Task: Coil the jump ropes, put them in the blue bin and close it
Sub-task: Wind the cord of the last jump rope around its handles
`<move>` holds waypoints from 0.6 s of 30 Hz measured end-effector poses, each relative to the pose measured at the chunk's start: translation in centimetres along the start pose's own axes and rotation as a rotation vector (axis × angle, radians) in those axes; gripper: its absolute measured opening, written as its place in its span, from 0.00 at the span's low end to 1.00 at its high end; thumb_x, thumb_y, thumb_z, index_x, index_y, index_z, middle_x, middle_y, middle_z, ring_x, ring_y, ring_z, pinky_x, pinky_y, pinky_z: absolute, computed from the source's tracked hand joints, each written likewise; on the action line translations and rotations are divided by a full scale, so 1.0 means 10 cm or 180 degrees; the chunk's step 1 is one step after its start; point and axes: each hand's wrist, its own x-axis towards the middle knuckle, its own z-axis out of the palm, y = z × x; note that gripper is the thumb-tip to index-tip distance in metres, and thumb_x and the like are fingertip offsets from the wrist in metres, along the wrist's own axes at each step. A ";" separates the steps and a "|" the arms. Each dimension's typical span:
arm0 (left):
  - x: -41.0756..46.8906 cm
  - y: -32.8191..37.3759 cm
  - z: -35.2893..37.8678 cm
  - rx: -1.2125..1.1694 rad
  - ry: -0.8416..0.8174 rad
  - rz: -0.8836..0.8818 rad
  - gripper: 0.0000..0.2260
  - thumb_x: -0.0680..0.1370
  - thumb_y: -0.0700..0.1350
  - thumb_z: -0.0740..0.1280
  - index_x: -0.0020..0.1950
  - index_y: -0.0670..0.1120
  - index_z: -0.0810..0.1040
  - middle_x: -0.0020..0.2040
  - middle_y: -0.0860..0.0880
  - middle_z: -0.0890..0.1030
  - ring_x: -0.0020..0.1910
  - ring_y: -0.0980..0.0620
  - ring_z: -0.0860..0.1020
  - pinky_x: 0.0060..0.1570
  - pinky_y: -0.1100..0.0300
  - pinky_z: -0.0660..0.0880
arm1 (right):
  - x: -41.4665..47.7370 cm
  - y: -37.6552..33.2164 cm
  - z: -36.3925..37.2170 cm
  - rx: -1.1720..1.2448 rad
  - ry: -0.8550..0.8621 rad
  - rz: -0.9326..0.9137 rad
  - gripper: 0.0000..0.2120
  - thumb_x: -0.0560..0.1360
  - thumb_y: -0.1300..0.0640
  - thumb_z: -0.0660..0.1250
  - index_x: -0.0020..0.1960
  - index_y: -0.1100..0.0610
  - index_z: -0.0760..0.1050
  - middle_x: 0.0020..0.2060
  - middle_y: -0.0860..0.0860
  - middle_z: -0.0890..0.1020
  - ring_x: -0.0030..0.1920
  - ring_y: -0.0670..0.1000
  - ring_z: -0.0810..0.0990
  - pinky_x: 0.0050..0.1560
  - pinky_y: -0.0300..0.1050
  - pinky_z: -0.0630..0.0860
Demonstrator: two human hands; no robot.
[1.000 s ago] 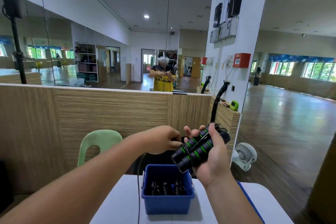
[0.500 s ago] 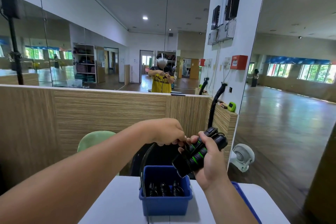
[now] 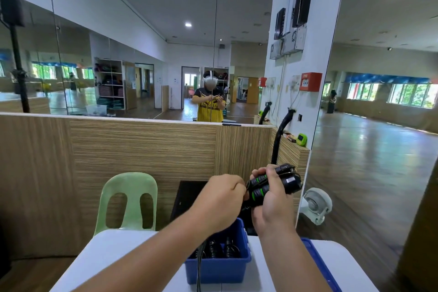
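A loose cord [image 3: 200, 265] hangs past the front of the blue bin [image 3: 218, 272] and could snag its rim, or tangle with the coiled ropes [image 3: 219, 248] already inside, during winding. The jump rope handles [image 3: 259, 188] lie side by side in the clenched right hand [image 3: 272, 201], above the bin. The left hand [image 3: 220, 197], touching them, grips the cord's upper end.

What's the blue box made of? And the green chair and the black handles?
Blue bin looks like hard plastic, smooth and slightly shiny. Green chair: moulded plastic, one matte piece with cut-out holes. Jump rope handles: probably foam or rubber, dull black with green rings.
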 end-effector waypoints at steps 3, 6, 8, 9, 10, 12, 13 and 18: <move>-0.22 -0.04 0.18 -0.0369 0.0332 0.0039 0.14 0.85 0.44 0.60 0.41 0.49 0.80 0.33 0.53 0.78 0.31 0.59 0.72 0.31 0.65 0.67 | 0.05 0.01 0.04 0.0052 0.0114 0.0078 0.07 0.81 0.52 0.68 0.54 0.56 0.76 0.46 0.53 0.81 0.49 0.51 0.79 0.49 0.49 0.76; -0.42 -0.12 0.40 -0.0347 0.0685 0.0246 0.12 0.84 0.44 0.62 0.45 0.48 0.82 0.38 0.52 0.81 0.39 0.57 0.78 0.40 0.61 0.73 | 0.11 0.00 0.04 0.0151 0.0142 0.0099 0.07 0.81 0.50 0.68 0.49 0.54 0.76 0.45 0.50 0.83 0.47 0.49 0.81 0.46 0.45 0.78; -0.49 -0.22 0.52 -0.0341 0.0835 0.0287 0.10 0.84 0.46 0.64 0.46 0.51 0.83 0.38 0.54 0.81 0.42 0.56 0.79 0.43 0.59 0.75 | 0.13 -0.03 0.03 0.0328 0.0036 0.0109 0.08 0.79 0.50 0.69 0.50 0.54 0.76 0.46 0.49 0.82 0.48 0.48 0.81 0.48 0.44 0.79; -0.51 -0.25 0.54 -0.0423 0.0836 0.0234 0.10 0.83 0.46 0.64 0.46 0.52 0.84 0.37 0.55 0.81 0.41 0.56 0.79 0.42 0.60 0.75 | 0.12 -0.05 0.04 0.0394 -0.0029 0.0099 0.09 0.78 0.50 0.70 0.51 0.54 0.75 0.46 0.49 0.82 0.49 0.48 0.82 0.48 0.44 0.79; -0.52 -0.28 0.55 -0.0512 0.0802 0.0172 0.10 0.83 0.46 0.65 0.45 0.53 0.84 0.36 0.54 0.81 0.39 0.57 0.79 0.40 0.62 0.74 | 0.10 -0.06 0.04 0.0419 -0.0078 0.0090 0.09 0.78 0.50 0.69 0.51 0.54 0.75 0.45 0.48 0.83 0.49 0.47 0.83 0.48 0.43 0.79; -0.51 -0.33 0.55 -0.0644 0.0652 0.0105 0.11 0.83 0.46 0.66 0.43 0.52 0.85 0.33 0.54 0.81 0.34 0.60 0.79 0.36 0.66 0.70 | 0.03 -0.07 0.05 0.0430 -0.0154 0.0114 0.07 0.79 0.50 0.68 0.49 0.54 0.76 0.44 0.47 0.83 0.49 0.47 0.83 0.48 0.43 0.79; -0.50 -0.35 0.53 -0.0700 0.0543 0.0099 0.12 0.83 0.46 0.66 0.42 0.52 0.85 0.31 0.57 0.81 0.33 0.62 0.78 0.35 0.68 0.69 | -0.01 -0.08 0.07 0.0447 -0.0181 0.0142 0.08 0.80 0.50 0.67 0.47 0.54 0.76 0.43 0.47 0.84 0.49 0.47 0.82 0.50 0.43 0.78; -0.37 -0.45 0.35 -0.0918 0.0014 -0.0015 0.13 0.84 0.46 0.66 0.41 0.52 0.86 0.29 0.57 0.79 0.27 0.62 0.71 0.32 0.67 0.67 | -0.19 -0.18 0.16 0.0815 -0.0344 0.0338 0.14 0.83 0.52 0.64 0.40 0.52 0.81 0.40 0.49 0.84 0.55 0.53 0.83 0.64 0.52 0.75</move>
